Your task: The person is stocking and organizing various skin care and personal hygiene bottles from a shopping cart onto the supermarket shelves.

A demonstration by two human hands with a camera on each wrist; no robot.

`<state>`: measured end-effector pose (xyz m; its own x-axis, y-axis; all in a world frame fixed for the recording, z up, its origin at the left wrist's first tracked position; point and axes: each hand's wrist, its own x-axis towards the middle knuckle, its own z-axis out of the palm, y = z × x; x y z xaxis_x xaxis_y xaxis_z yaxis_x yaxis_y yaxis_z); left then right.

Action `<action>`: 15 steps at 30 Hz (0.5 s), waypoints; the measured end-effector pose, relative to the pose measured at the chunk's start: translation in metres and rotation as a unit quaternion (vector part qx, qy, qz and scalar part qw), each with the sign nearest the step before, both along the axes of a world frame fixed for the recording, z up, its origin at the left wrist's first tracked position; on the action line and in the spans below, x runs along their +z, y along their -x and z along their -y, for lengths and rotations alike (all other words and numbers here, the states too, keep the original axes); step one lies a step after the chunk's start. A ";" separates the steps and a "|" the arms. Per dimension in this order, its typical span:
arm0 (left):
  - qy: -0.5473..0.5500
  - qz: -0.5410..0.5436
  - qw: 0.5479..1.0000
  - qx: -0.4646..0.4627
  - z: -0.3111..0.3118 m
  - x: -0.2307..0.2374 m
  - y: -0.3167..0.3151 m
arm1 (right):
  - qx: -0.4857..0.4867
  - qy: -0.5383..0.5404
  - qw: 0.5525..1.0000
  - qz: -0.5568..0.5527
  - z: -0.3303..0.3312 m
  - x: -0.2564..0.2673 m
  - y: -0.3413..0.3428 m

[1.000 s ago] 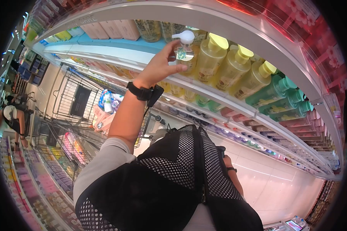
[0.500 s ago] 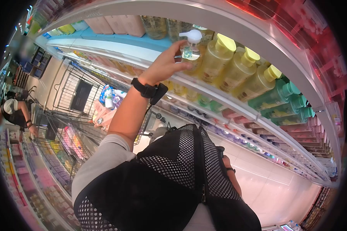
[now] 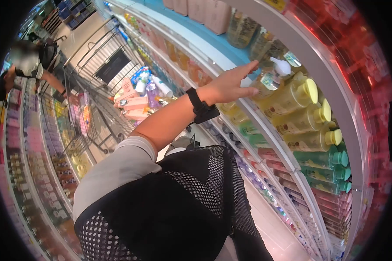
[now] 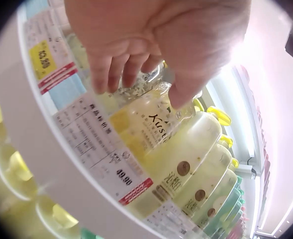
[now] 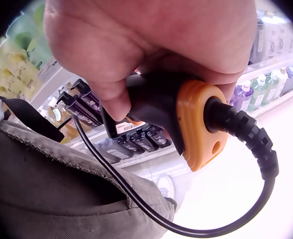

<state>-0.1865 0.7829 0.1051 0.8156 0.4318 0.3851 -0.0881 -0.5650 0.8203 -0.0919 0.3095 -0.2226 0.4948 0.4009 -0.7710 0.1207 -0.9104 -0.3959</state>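
In the head view my left hand (image 3: 233,87) reaches to the shelf with fingers straight and thumb apart. Just beyond its fingertips stands a clear bottle (image 3: 269,81) with a white pump top (image 3: 281,66). From the left wrist, the spread fingers and thumb of this hand (image 4: 161,35) overlap a clear, yellow-labelled bottle (image 4: 146,119) behind a price tag (image 4: 109,144). Yellow pump bottles (image 3: 287,99) line up beside it. My right hand (image 5: 151,35), seen only in its wrist view, grips a black-and-orange corded handheld device (image 5: 202,127), its cable (image 5: 221,231) looping below.
A wire shopping cart (image 3: 104,48) with several packages (image 3: 133,102) stands to the left. Another person (image 3: 32,61) bends beside it with an arm towards it. Green bottles (image 3: 320,158) follow the yellow ones along the shelf. The shelf edge (image 3: 265,117) runs below my left hand.
My left thumb and fingers, earlier around the white-pump bottle, have straightened and let go of it. The bottle remains on the shelf. The head view has turned, bringing the cart closer to the middle.
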 end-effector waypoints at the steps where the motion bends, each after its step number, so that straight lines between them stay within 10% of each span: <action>1: 0.023 0.033 0.999 0.033 0.002 -0.007 0.011 | 0.015 0.008 1.000 -0.006 -0.002 0.001 0.000; 11: 0.188 -0.062 0.915 0.351 -0.026 -0.166 0.175 | 0.080 0.063 0.994 -0.038 -0.055 0.031 -0.008; 15: 0.491 -0.098 0.763 0.409 -0.056 -0.241 0.262 | 0.086 0.056 0.995 -0.003 -0.067 0.024 -0.017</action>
